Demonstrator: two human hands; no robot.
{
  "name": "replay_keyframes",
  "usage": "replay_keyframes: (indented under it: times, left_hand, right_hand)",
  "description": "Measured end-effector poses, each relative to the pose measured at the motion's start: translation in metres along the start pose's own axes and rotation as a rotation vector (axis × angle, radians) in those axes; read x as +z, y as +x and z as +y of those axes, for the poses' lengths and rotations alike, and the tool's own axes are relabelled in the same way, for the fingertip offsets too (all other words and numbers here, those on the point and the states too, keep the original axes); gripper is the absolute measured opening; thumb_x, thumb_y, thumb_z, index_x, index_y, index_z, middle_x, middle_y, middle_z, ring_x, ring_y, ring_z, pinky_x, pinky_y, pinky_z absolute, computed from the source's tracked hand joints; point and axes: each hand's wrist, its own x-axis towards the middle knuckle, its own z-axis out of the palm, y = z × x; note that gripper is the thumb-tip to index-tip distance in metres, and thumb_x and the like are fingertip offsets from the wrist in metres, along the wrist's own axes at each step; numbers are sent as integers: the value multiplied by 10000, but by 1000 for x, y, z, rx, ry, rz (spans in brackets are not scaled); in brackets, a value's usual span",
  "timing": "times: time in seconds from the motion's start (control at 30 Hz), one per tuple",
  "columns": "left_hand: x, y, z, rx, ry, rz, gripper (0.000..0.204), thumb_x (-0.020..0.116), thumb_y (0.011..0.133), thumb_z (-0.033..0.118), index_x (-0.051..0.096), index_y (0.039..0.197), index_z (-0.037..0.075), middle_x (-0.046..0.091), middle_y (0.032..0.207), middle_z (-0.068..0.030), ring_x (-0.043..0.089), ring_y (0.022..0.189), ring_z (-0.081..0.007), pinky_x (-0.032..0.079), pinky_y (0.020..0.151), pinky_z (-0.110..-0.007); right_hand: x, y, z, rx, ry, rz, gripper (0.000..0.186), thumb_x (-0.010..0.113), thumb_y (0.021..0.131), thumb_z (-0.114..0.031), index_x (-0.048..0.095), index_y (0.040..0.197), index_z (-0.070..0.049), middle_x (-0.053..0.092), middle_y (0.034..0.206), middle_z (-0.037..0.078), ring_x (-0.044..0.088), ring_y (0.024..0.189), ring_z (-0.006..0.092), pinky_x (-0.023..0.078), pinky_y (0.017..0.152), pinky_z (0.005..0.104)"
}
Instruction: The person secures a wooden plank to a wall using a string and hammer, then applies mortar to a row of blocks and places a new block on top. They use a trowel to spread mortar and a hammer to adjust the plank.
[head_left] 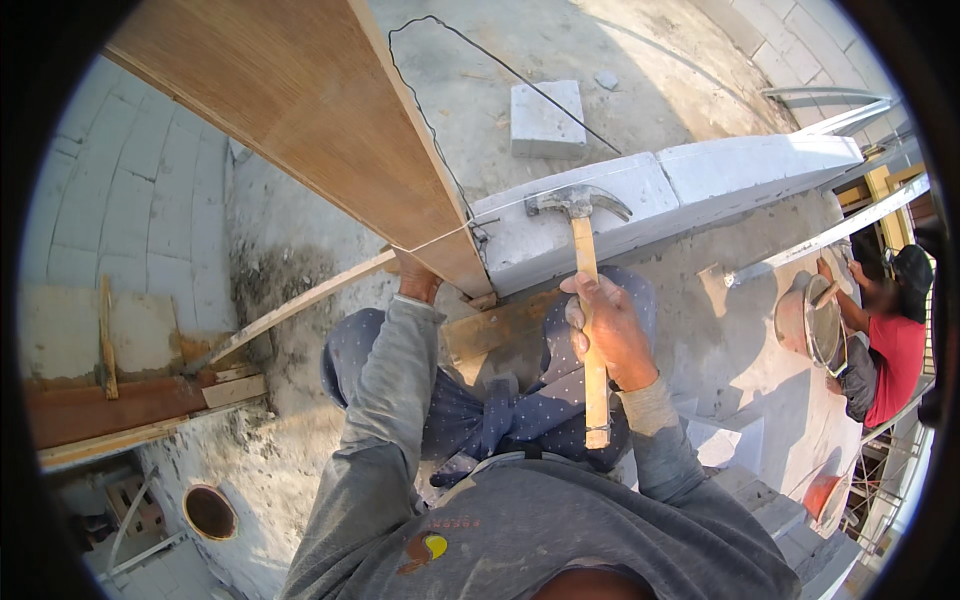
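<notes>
My right hand [605, 325] grips the wooden handle of a claw hammer [579, 205], its metal head over a row of pale blocks [730, 170]. My left hand [417, 280] is at the lower end of a long plywood board [290, 100], its fingers mostly hidden behind it. A pale string crosses the board and runs along the blocks. A dark wire [432, 140] runs beside the board's right edge. A slanting timber batten [290, 310] reaches toward my left hand.
A loose block [547, 118] lies beyond the row. At right, a person in red [895, 365] is at a bucket [812, 325], near metal bars [800, 240] and another bucket [822, 498]. A block wall [130, 190] and round opening [210, 510] are at left.
</notes>
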Motion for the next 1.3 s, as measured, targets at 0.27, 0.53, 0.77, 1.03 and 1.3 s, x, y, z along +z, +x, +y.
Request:
replay_keyframes:
  times: [0.27, 0.53, 0.77, 1.03, 1.3]
  left_hand:
    - [-1, 0, 0, 15, 21, 8, 486, 450, 1065, 397, 508, 1370, 24, 645, 1268, -123, 677, 1075, -261, 609, 865, -377]
    - [0, 5, -3, 87, 92, 17, 470, 444, 1068, 385, 509, 1364, 25, 650, 1254, -127, 688, 1050, -260, 618, 839, -373]
    - [15, 2, 4, 30, -78, 54, 471, 429, 1068, 385, 510, 1353, 19, 646, 1258, -131, 682, 1067, -259, 618, 846, -372]
    - [13, 12, -3, 181, 75, -36, 442, 423, 1076, 349, 502, 1368, 27, 639, 1269, -122, 669, 1088, -252, 604, 881, -354]
    - [5, 2, 0, 45, -2, -8, 430, 436, 1076, 329, 495, 1379, 29, 635, 1281, -128, 671, 1093, -258, 607, 882, -361]
  right_hand:
    - [-1, 0, 2, -33, -68, -128, 338, 483, 1070, -332, 521, 1020, 1, 483, 657, 11, 467, 436, 103, 399, 410, 271]
    - [0, 0, -2, -69, -109, -92, 362, 473, 1073, -351, 521, 1020, 4, 491, 669, 19, 473, 439, 107, 404, 402, 272]
    - [-3, 1, -4, -166, 88, 259, 380, 472, 1074, -357, 526, 1037, 17, 481, 638, 16, 474, 433, 110, 406, 408, 264]
    - [-10, -1, -4, -52, 0, 53, 369, 481, 1069, -361, 521, 1028, 3, 467, 643, 9, 468, 445, 106, 397, 402, 272]
    - [14, -3, 11, -52, -157, -176, 353, 496, 1062, -305, 549, 1048, 44, 481, 605, 15, 479, 427, 117, 396, 416, 280]
